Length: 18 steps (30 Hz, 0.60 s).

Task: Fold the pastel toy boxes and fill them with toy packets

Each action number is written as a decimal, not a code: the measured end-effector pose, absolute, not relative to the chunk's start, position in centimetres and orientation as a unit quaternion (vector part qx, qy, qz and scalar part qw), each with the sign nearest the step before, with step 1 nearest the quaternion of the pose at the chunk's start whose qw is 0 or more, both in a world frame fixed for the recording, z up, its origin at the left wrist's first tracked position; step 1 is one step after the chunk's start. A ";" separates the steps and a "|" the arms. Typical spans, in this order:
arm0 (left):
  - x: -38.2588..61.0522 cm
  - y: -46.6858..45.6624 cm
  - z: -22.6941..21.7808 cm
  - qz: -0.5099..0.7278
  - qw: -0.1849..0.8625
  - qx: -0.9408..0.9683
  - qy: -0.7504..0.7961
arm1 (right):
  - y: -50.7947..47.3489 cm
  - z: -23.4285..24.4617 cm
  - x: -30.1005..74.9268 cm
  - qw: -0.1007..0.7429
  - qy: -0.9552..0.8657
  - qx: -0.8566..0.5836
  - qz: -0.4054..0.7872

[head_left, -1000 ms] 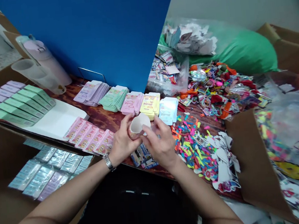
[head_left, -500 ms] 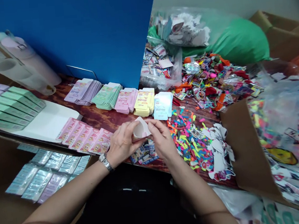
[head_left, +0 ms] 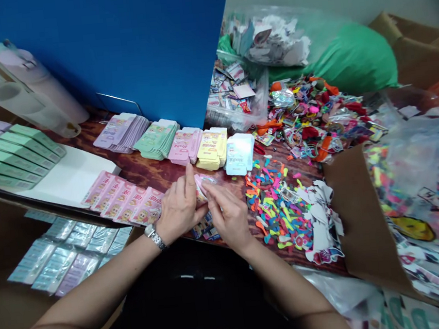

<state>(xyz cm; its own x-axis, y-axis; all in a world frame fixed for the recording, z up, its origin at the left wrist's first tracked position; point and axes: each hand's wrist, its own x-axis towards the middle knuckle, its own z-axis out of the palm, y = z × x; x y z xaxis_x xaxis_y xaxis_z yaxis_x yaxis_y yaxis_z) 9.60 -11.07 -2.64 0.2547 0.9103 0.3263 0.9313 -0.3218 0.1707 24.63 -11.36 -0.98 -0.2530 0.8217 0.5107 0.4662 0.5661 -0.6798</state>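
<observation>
Between my two hands is a small pink printed cardboard box [head_left: 201,183], partly hidden by the fingers. My left hand [head_left: 180,202] grips it from the left, its index finger stretched up along the side. From the right, my right hand [head_left: 226,210] presses on the box with thumb and bent fingers. Just left of my left hand lies a row of pink boxes [head_left: 124,199]. Beyond the hands stand stacks of flat cartons: purple [head_left: 119,133], green [head_left: 157,139], pink [head_left: 185,146], yellow [head_left: 212,148] and light blue [head_left: 239,154].
A white tray [head_left: 76,170] holds green boxes [head_left: 20,152] and purple boxes at left. Wrapped packs [head_left: 57,257] lie in a carton below. Colourful balloons [head_left: 273,206] and white paper cutouts [head_left: 320,217] cover the table at right, beside a cardboard box [head_left: 356,218]. A blue panel [head_left: 115,50] rises behind.
The box's open end, which faced up showing its white inside, is now turned and covered by my fingers. My right hand has moved slightly lower and left, its fingers curled over the box.
</observation>
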 end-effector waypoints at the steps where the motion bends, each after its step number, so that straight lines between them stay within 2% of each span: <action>1: 9.6 -11.1 -2.5 -0.176 0.031 -0.792 -0.584 | -11.6 -1.4 24.4 0.450 -0.763 -0.420 0.197; 5: 9.7 -11.0 -2.0 -0.152 0.030 -0.796 -0.585 | -12.0 -2.4 24.2 0.448 -0.756 -0.430 0.208; 8: 9.1 -10.7 -1.6 -0.163 0.034 -0.810 -0.563 | -11.0 -2.8 25.1 0.452 -0.707 -0.447 0.310; 12: 7.6 -10.2 -1.8 -0.326 0.040 -0.814 -0.479 | -8.8 -3.2 26.6 0.565 -0.490 -0.481 0.457; 15: 7.8 -9.8 -2.6 -0.425 -0.096 -0.791 -0.430 | -8.4 -3.3 26.2 0.601 -0.368 -0.454 0.546; 18: 8.9 -9.6 -3.3 -0.473 -0.216 -0.753 -0.402 | -9.2 -3.5 25.1 0.559 -0.355 -0.426 0.617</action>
